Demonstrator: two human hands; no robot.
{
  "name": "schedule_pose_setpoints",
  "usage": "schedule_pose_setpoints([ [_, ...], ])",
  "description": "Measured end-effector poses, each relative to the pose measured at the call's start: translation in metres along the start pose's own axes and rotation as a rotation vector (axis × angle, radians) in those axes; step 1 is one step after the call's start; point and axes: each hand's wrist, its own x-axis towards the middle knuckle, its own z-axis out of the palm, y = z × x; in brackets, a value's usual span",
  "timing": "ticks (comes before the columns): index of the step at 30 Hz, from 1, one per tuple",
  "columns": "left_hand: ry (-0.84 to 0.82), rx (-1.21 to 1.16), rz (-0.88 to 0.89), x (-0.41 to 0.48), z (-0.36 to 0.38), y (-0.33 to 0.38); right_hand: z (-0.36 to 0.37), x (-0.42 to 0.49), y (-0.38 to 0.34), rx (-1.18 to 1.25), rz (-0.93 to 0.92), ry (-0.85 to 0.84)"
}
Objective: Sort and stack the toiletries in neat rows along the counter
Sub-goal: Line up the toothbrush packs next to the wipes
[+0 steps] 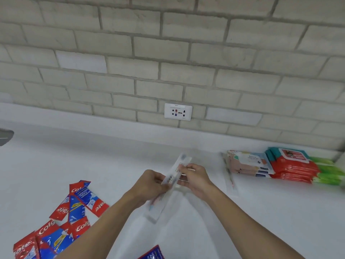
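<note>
Over the middle of the white counter (93, 156), both hands hold packaged toothbrushes (182, 160) in clear wrappers, long and slanted from lower left to upper right. My left hand (151, 184) grips the bundle near its middle; my right hand (194, 174) pinches it higher up. Its lower end (155, 212) reaches down toward the counter. Another wrapped toothbrush (230, 179) lies flat on the counter to the right. Several red and blue toothpaste sachets (78, 202) lie scattered at lower left. The image is blurred by motion.
Stacked wet-wipe packs stand at the right: a pink-and-blue stack (248, 163), a red stack (293, 165) and green packs (328, 172) behind. A wall socket (178, 111) sits in the brick wall. A grey object (5, 136) shows at the left edge. One sachet (152, 253) lies at the bottom edge.
</note>
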Motion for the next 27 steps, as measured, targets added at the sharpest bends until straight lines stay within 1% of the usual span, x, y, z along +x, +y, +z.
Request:
schedule_pose_setpoints([
  [9,-0.058,0.023,-0.016,0.041,0.046,0.024,-0.055,0.032,-0.015,-0.074,-0.077,0.118],
  [18,-0.099,-0.014,-0.037,0.082,0.104,0.038,-0.114,0.066,-0.033,-0.338,-0.121,0.215],
  [21,-0.067,-0.008,-0.046,0.096,0.121,0.04,-0.126,0.076,-0.041,-0.421,-0.148,0.238],
  [25,0.039,0.062,-0.044,0.111,0.142,0.038,-0.142,0.088,-0.045,-0.607,-0.2,0.245],
  [27,0.065,0.093,-0.028,0.117,0.151,0.036,-0.149,0.096,-0.045,-0.689,-0.23,0.245],
])
